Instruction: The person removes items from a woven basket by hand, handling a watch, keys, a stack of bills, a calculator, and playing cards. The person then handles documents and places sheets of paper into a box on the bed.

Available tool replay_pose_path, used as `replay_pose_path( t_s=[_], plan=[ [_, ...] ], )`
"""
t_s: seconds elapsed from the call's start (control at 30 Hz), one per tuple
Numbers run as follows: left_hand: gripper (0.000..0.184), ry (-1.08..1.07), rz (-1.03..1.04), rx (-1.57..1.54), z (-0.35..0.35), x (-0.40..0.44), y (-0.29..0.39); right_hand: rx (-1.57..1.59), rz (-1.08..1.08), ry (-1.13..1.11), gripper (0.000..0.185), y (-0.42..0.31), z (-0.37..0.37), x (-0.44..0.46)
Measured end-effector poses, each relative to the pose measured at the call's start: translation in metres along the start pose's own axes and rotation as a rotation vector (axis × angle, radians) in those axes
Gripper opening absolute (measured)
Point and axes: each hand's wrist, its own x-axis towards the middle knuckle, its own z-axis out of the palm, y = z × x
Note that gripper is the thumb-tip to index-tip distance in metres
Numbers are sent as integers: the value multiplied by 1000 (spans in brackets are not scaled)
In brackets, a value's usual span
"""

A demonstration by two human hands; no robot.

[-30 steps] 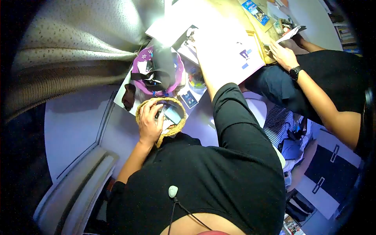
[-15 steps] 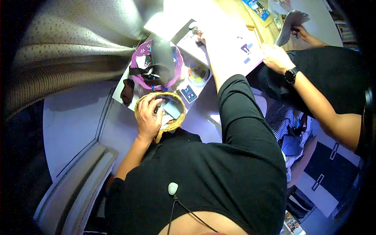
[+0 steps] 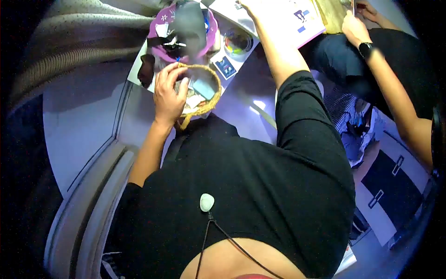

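My left hand [image 3: 169, 93] is curled over the left rim of a small woven basket [image 3: 214, 103], fingers and thumb bent inward over its opening. Inside the basket lie a light-blue flat item [image 3: 203, 88] and some white paper [image 3: 194, 101]. The basket is at the table's near edge. My right hand [image 3: 249, 6] reaches to the top of the view, over a white box-like surface [image 3: 227, 10]. Its fingers are partly cut off by the frame edge, near a small object I cannot make out.
A purple basket [image 3: 152, 31] with black straps and a dark cylinder stands beyond the woven one. Nearby are a clear round container [image 3: 238, 43], a blue-and-white card [image 3: 225, 67] and a dark brown item [image 3: 147, 70]. At right, another person's hands [image 3: 357, 29] hold something thin.
The view has shifted, so the table sits higher in it. My left hand has drawn back slightly from inside the basket toward its rim. The other person's papers are now mostly out of view.
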Motion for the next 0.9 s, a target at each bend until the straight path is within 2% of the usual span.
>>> replay_pose_path(
  t_s=[0.17, 0.2, 0.27, 0.3, 0.33, 0.4, 0.43, 0.47, 0.53, 0.57, 0.6, 0.63, 0.77, 0.8, 0.9],
  plan=[
    [24, 14, -24, -172, 0, -7, -12, 184, 68, -46, 28, 19, 18, -110],
    [26, 77, -20, -269, 3, -9, -18, 229, 111, -38, 25, 17, 22, -141],
    [28, 166, -51, -541, 7, -15, -37, 112, 173, 30, 35, 27, 32, -194],
    [30, 144, -230, -639, 4, -23, -45, 236, 331, 26, 35, 33, 38, -222],
    [28, 154, -303, -673, 6, -30, -63, 363, 489, 23, 36, 38, 43, -250],
    [24, 99, -498, -744, 12, -48, -103, 421, 642, 20, 38, 34, 48, -303],
    [19, 8, -482, -529, 12, -51, -112, 470, 704, 20, 37, 33, 53, -329],
    [16, -74, -397, -408, 21, -60, -135, 520, 763, 20, 37, 34, 60, -353],
    [18, -301, -369, -156, 34, -70, -158, 498, 840, 29, 33, 40, 77, -398],
    [26, -350, -276, -81, 42, -72, -164, 552, 921, 47, 21, 32, 79, -413],
    [29, -487, -367, -186, 48, -66, -165, 564, 931, 66, 21, 27, 84, -427],
    [32, -528, -219, -135, 54, -65, -163, 574, 923, 116, 15, 24, 90, -440],
    [50, -523, 475, 71, 79, -40, -132, 685, 998, 224, 15, 17, 102, -477],
    [48, -580, 477, 115, 83, -34, -124, 715, 1009, 254, 14, 14, 106, -484],
    [47, -550, 595, 198, 99, -25, -121, 770, 1061, 319, 12, 4, 119, -508]
  ],
)
